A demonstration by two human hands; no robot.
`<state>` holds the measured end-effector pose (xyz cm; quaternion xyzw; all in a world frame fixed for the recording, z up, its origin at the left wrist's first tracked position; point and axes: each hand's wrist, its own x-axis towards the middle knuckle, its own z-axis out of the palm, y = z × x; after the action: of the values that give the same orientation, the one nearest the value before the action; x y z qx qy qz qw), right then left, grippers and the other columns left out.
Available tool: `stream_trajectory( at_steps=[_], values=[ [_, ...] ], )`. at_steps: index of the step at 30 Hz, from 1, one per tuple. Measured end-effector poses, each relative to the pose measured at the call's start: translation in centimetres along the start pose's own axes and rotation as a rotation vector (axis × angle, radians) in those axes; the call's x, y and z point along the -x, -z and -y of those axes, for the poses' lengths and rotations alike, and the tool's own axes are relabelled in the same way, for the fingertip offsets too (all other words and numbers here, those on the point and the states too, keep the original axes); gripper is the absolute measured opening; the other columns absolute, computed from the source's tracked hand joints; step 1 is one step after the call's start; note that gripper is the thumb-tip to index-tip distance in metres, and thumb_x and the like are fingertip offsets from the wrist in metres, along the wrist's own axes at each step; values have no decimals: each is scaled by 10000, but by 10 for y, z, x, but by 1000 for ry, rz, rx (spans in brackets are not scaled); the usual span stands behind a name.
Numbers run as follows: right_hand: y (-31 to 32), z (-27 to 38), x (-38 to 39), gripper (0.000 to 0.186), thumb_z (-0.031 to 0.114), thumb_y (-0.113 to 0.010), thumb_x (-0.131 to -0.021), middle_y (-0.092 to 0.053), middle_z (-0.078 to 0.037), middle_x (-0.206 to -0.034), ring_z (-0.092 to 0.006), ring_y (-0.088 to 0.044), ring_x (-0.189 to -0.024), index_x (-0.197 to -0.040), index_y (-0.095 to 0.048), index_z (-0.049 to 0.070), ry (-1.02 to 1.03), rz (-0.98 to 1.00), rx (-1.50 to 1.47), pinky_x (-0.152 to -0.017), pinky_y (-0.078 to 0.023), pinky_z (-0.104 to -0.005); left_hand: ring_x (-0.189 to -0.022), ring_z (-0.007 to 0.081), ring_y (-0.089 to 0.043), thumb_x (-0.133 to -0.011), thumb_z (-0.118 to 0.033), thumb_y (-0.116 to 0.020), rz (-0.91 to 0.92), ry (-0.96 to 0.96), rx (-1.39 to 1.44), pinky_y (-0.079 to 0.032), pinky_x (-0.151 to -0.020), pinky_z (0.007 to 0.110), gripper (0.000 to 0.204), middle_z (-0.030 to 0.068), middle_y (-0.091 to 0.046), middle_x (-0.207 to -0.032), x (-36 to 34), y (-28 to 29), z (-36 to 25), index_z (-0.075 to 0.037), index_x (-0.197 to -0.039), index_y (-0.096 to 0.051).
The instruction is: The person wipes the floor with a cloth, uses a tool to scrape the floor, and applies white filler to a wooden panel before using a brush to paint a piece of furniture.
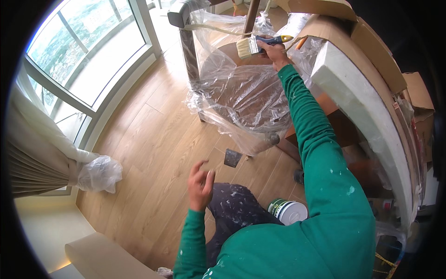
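By plastic sheeting (241, 100), right hand (275, 52), paintbrush (248, 48) (gripped)

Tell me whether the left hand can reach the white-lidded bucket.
Probably yes: the left hand looks empty; the leg lies between it and the bucket, but nothing visible blocks reaching over.

The right hand (277, 55) partly hides the paintbrush handle (281, 39); the curtain (39, 162) is cut off at left.

Glossy crinkled plastic sheeting (253, 100), metal-ferruled bristle paintbrush (254, 45), smooth wood-look floor (153, 144), matt brown cardboard (378, 53)
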<state>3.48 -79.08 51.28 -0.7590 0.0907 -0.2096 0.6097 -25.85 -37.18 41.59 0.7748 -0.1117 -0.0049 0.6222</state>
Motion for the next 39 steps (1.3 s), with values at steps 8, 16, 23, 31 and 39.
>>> stream_trajectory(
  at_steps=[8, 16, 23, 31, 39],
  values=[
    [-78, 22, -29, 358, 201, -768, -870, -740, -43, -1014, -136, -711, -788, -1215, -717, 121, -220, 301, -89, -618, -608, -284, -922, 391, -697, -833, -161, -629, 304, -359, -914, -564, -811, 467, 170, 229, -655, -1240, -300, -62, -65, -7, -762, -641],
    [-40, -1, 40, 390, 175, -778, -842, -729, -56, -1050, -162, -708, -855, -1215, -713, 81, -209, 755, 19, -710, -602, -317, -772, 388, -633, -770, -81, -633, 336, -424, -590, -512, -701, 472, 100, 148, -610, -820, -226, 9, -65, -23, -743, -556],
    [66, -31, 5, 303, 139, -696, -925, -741, -104, -1022, -231, -720, -862, -1202, -667, 20, 301, 35, 572, -768, -587, -333, -702, 383, -599, -795, -43, -659, 159, -508, -406, -481, -636, 465, 157, 131, -572, -814, -212, 4, -44, -23, -743, -512],
    [-78, 12, 40, 272, 110, -733, -859, -729, -91, -1101, -239, -699, -1002, -1131, -745, 128, 800, 557, 357, -896, -553, -340, -795, 302, -698, -817, -12, -676, -52, -384, -324, -533, -664, 360, 122, 140, -689, -1207, -143, 29, -45, -19, -766, -566],
    [-26, -2, -33, 301, 77, -699, -825, -696, -134, -1137, -327, -675, -1034, -1124, -730, 92, 685, 100, 775, -921, -550, -394, -762, 161, -623, -784, -20, -645, -291, 292, -427, -446, -604, 306, 218, 144, -697, -1106, 81, 127, 93, -13, -658, -467]
  ],
)
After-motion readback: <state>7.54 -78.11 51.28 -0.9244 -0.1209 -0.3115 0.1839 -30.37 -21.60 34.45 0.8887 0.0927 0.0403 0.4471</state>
